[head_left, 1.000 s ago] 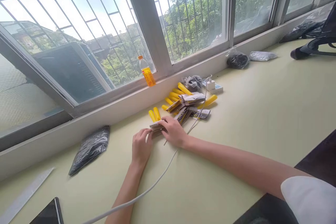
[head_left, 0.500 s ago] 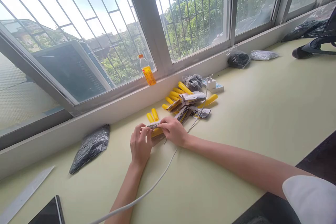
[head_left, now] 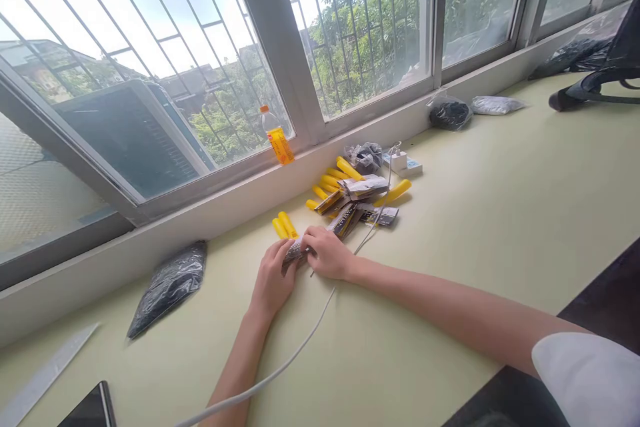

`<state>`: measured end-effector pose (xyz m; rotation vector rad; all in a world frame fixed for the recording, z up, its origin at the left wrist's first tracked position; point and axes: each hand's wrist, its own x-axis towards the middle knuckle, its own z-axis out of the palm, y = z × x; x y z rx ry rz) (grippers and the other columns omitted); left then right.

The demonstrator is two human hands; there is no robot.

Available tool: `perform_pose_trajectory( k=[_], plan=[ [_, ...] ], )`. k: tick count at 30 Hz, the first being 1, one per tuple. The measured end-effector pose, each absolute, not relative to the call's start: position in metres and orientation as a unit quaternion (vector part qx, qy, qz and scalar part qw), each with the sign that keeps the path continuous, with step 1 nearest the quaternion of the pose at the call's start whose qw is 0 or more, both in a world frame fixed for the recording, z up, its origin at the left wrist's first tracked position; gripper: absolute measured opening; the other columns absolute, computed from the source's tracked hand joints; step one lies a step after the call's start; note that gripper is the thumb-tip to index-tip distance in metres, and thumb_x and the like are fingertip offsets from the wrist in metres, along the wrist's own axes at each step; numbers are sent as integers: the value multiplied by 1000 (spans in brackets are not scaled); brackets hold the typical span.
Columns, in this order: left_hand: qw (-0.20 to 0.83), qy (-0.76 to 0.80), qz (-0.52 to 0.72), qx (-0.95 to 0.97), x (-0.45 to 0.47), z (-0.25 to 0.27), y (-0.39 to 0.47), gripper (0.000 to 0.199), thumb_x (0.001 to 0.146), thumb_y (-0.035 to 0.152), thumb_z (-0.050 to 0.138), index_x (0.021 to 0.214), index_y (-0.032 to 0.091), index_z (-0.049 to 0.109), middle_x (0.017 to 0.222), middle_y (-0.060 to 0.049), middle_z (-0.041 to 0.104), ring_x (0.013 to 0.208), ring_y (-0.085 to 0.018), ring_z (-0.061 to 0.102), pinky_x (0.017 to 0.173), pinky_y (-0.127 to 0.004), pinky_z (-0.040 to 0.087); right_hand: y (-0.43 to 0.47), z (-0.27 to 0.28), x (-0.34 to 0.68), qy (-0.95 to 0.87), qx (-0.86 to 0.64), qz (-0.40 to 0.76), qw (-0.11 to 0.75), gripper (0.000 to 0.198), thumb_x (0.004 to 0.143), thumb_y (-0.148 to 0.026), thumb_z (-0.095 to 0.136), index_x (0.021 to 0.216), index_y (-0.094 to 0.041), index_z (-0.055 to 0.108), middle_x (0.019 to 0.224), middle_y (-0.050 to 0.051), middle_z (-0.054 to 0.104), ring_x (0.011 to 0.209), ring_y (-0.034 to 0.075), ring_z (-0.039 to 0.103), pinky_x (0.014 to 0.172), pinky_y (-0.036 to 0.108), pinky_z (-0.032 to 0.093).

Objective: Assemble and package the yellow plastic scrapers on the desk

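Phone (head_left: 90, 407) cut off by bottom edge.

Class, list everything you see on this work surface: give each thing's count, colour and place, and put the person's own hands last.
table: one, pale green, under the window
yellow tubes: two, just beyond the hands
pile of tubes and packets: yellow and grey, right of those
bottle: one, orange label, window ledge
black bag: one, table left
white cable: one, between the arms
charger: one, white, behind pile
phone: one, black, bottom left
packet: one, grey, held by both hands
left hand: on packet
right hand: on packet
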<state>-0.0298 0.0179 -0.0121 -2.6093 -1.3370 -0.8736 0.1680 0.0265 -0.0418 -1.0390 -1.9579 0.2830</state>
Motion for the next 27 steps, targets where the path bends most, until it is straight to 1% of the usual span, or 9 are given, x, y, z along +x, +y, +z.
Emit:
perform_pose_trajectory(
  k=[3, 7, 10, 12, 15, 17, 22, 27],
  plan=[
    [63, -438, -290, -848, -31, -11, 18, 29, 90, 23, 63, 117, 30, 70, 128, -7, 69, 120, -26, 64, 105, -49, 56, 27, -42, 169, -795, -396, 119, 444, 20, 83, -1, 59, 97, -15, 65, 106, 7, 60, 105, 20, 55, 93, 33, 43],
    [75, -446, -285, -845, -31, -10, 16, 24, 88, 21, 65, 109, 29, 70, 125, -7, 69, 116, -26, 63, 104, -49, 55, 25, -41, 169, -807, -379, 110, 438, 21, 87, -3, 59, 99, -17, 68, 110, 7, 60, 108, 21, 55, 92, 34, 42],
    [77, -455, -280, -842, -30, -9, 15, 19, 89, 24, 64, 108, 27, 69, 125, -7, 68, 116, -26, 63, 103, -48, 54, 24, -40, 169, -812, -376, 105, 434, 19, 88, -4, 59, 100, -17, 68, 112, 7, 60, 109, 21, 55, 93, 35, 42],
    [80, -460, -278, -839, -29, -9, 14, 18, 91, 31, 64, 107, 27, 68, 126, -8, 68, 116, -26, 63, 104, -49, 53, 24, -40, 169, -811, -373, 103, 439, 18, 89, -5, 60, 99, -17, 68, 112, 7, 61, 109, 21, 55, 93, 35, 42],
    [89, -467, -275, -836, -26, -7, 12, 23, 92, 43, 64, 108, 27, 68, 126, -8, 69, 117, -27, 63, 104, -49, 52, 23, -41, 168, -808, -367, 101, 450, 16, 87, -6, 61, 98, -16, 68, 112, 7, 60, 109, 21, 55, 94, 35, 42],
    [91, -471, -276, -833, -24, -6, 11, 26, 92, 48, 63, 107, 27, 68, 125, -8, 70, 117, -27, 63, 103, -49, 51, 23, -41, 167, -806, -368, 102, 452, 18, 86, -6, 61, 98, -17, 68, 113, 7, 60, 110, 21, 55, 93, 35, 41],
    [67, -485, -281, -825, -23, -5, 10, 29, 93, 50, 60, 106, 25, 66, 119, -9, 72, 113, -27, 65, 102, -47, 50, 24, -42, 167, -796, -389, 109, 451, 22, 83, -2, 57, 96, -16, 67, 112, 8, 60, 109, 22, 54, 93, 37, 39],
    [46, -504, -271, -819, -24, -5, 11, 30, 90, 49, 64, 109, 26, 64, 120, -8, 71, 114, -27, 64, 102, -48, 48, 26, -43, 168, -800, -390, 108, 443, 26, 82, 1, 57, 99, -16, 66, 113, 8, 59, 110, 22, 54, 96, 37, 41]
  ],
)
